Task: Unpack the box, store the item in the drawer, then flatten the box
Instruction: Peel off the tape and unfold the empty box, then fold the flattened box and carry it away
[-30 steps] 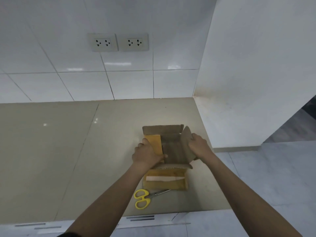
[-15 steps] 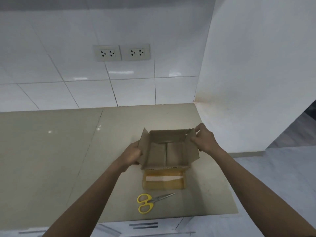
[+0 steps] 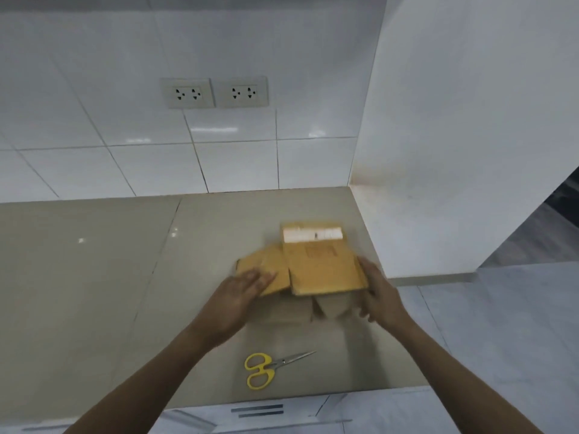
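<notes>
Right now my left hand [image 3: 242,288] lies nearly flat, fingers stretched out and close together, palm down on the left flap of the cardboard box [image 3: 319,267], pressing on its yellow-brown outer face. I take the box as my landmark: it sits on the beige countertop [image 3: 94,277], toward the right end, close to the white side wall [image 3: 454,136]. It looks collapsed or nearly so, with one broad panel facing up at a slight tilt, a white label strip [image 3: 311,234] across its far edge and a faint printed mark below that. The left flap splays outward beneath my fingers, and paler inner flaps poke out from under the panel's near edge. The picture is blurred here, so I cannot tell exactly how flat the box lies. My right hand [image 3: 377,292] is at the box's right edge, fingers curved loosely along the side, touching the cardboard; whether it truly grips or only steadies I cannot tell. Nearer to me than the box, a pair of yellow-handled scissors [image 3: 269,368] lies on the countertop, well apart from both hands. Beyond the box, two wall sockets [image 3: 214,93] sit in the white tiles.
</notes>
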A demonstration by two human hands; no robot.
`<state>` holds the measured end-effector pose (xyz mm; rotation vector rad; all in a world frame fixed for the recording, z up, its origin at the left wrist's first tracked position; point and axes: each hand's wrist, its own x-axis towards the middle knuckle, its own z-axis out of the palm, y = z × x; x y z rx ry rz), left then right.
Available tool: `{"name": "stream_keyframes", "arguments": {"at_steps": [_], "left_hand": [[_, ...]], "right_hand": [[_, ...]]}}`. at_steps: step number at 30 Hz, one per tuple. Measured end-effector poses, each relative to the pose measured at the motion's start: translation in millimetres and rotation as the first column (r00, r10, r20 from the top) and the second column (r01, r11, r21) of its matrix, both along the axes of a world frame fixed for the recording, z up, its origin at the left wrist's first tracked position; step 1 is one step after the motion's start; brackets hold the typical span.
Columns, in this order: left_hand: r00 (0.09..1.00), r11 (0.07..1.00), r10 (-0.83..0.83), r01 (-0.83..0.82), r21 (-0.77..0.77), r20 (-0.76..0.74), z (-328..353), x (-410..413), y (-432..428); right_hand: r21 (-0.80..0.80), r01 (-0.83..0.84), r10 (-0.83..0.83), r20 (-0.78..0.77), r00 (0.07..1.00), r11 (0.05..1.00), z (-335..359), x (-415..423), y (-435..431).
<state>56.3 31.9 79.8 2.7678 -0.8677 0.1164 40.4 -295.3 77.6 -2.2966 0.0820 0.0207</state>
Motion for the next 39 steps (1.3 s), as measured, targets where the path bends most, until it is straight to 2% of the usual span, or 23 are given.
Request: {"name": "stream_keyframes", "arguments": {"at_steps": [3, 5, 7, 9, 11, 13, 14, 16, 20, 22, 24, 25, 26, 27, 29, 30, 31, 34, 36, 39], "left_hand": [[0.992, 0.965, -0.046, 0.073, 0.251, -0.115, -43.4, -18.9, 5.1], [0.983, 0.956, -0.038, 0.089, 0.279, -0.181, -53.9, -25.2, 6.5], [0.994, 0.959, -0.011, 0.041, 0.282, -0.107, -58.1, -22.5, 5.4], [0.994, 0.975, 0.038, -0.015, 0.219, -0.1, -49.0, -14.1, -0.5], [0.981, 0.986, 0.114, -0.092, 0.141, -0.155, -40.3, -2.4, -10.2], [0.94, 0.974, 0.205, -0.168, 0.152, -0.271, -35.6, 13.0, -23.5], [0.908, 0.966, 0.242, -0.193, 0.172, -0.341, -35.4, 20.0, -31.4], [0.845, 0.949, 0.3, -0.22, 0.224, -0.443, -40.3, 28.3, -46.5], [0.831, 0.899, 0.401, -0.275, 0.341, -0.386, -53.5, 31.4, -64.4], [0.813, 0.895, 0.431, -0.329, 0.302, -0.392, -52.6, 35.0, -66.3], [0.754, 0.885, 0.461, -0.425, 0.189, -0.468, -44.9, 39.6, -67.4], [0.709, 0.841, 0.509, -0.53, 0.107, -0.488, -41.2, 40.8, -68.1], [0.642, 0.745, 0.596, -0.666, 0.035, -0.483, -38.4, 41.3, -68.6], [0.534, 0.601, 0.711, -0.799, 0.001, -0.457, -35.9, 40.9, -68.5], [0.253, 0.31, 0.865, -0.949, 0.064, -0.434, -31.9, 35.6, -67.0], [0.163, 0.237, 0.875, -0.965, 0.11, -0.457, -31.2, 32.4, -65.7], [0.122, 0.218, 0.863, -0.965, 0.143, -0.49, -31.6, 30.2, -64.8], [0.114, 0.24, 0.806, -0.96, 0.144, -0.581, -33.8, 27.8, -58.9], [0.121, 0.245, 0.758, -0.964, 0.107, -0.641, -31.5, 27.3, -50.8], [0.223, 0.28, 0.662, -0.959, -0.04, -0.716, -22.3, 23.6, -34.5]], "right_hand": [[0.09, 0.062, -0.027, -0.351, 0.936, 0.994, -16.5, -12.6, 7.6], [0.063, 0.028, 0.004, -0.469, 0.883, 0.998, -17.2, -12.0, 9.1], [0.035, -0.03, 0.045, -0.565, 0.824, 0.999, -10.7, -4.4, 4.2], [-0.051, -0.131, 0.071, -0.626, 0.777, 0.99, -2.7, 8.6, -1.8], [-0.17, -0.21, 0.09, -0.531, 0.842, 0.963, -1.6, 23.0, -2.5], [-0.259, -0.221, 0.122, -0.352, 0.928, 0.94, -3.7, 33.2, 7.9], [-0.305, -0.246, 0.15, -0.306, 0.94, 0.92, -6.9, 37.7, 14.5], [-0.392, -0.315, 0.19, -0.324, 0.927, 0.864, -19.8, 43.1, 28.6], [-0.537, -0.38, 0.17, -0.399, 0.901, 0.753, -46.2, 44.5, 41.6], [-0.524, -0.361, 0.172, -0.375, 0.911, 0.771, -45.9, 48.5, 39.7], [-0.473, -0.275, 0.127, -0.32, 0.939, 0.837, -42.4, 53.1, 36.1], [-0.456, -0.181, 0.058, -0.27, 0.961, 0.871, -40.9, 54.5, 34.4], [-0.443, -0.063, -0.039, -0.218, 0.975, 0.895, -39.5, 55.1, 32.8], [-0.427, 0.044, -0.135, -0.186, 0.973, 0.903, -38.4, 55.1, 31.6], [-0.42, 0.121, -0.212, -0.177, 0.961, 0.9, -37.4, 51.4, 31.4], [-0.424, 0.116, -0.207, -0.175, 0.963, 0.898, -38.4, 49.2, 32.6], [-0.421, 0.106, -0.197, -0.177, 0.964, 0.901, -39.2, 46.9, 34.4], [-0.361, 0.118, -0.188, -0.165, 0.968, 0.925, -38.3, 40.8, 39.9], [-0.221, 0.156, -0.19, -0.143, 0.971, 0.963, -31.8, 37.6, 40.8], [0.009, 0.159, -0.158, -0.107, 0.982, 0.987, -18.4, 34.3, 36.5]]}}
